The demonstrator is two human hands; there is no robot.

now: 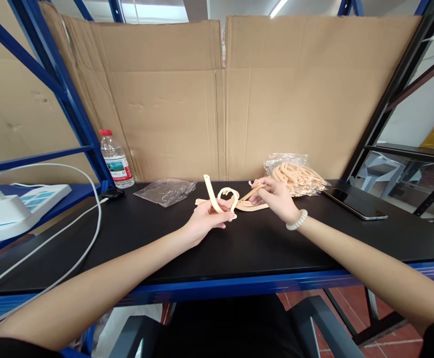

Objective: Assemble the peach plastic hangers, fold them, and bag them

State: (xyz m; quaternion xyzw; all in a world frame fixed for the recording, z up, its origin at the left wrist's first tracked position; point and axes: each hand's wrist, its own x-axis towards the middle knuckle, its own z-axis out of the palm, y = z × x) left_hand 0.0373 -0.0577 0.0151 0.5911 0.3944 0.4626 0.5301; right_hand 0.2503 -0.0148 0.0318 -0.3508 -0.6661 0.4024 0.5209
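Observation:
A pale beige strap (211, 191), bent into a curl, is pinched between the thumb and fingers of my left hand (205, 221). One flat end of it points up and the curl leans to the right. My right hand (275, 199), with a pale beaded bracelet at the wrist, is closed on a thin tan strip (251, 193) that slants down toward the left hand. Whether that strip joins the strap cannot be made out. Beneath and between both hands, more beige straps (254, 208) lie on the black tabletop (209, 258).
Behind my right hand sits a pile of beige straps (299, 179) with clear plastic wrap. A phone (354, 204) lies to its right. On the left are a flat plastic bag (166, 191), a water bottle (116, 161), and a power strip (45, 199) with white cables. Cardboard (164, 99) walls the back.

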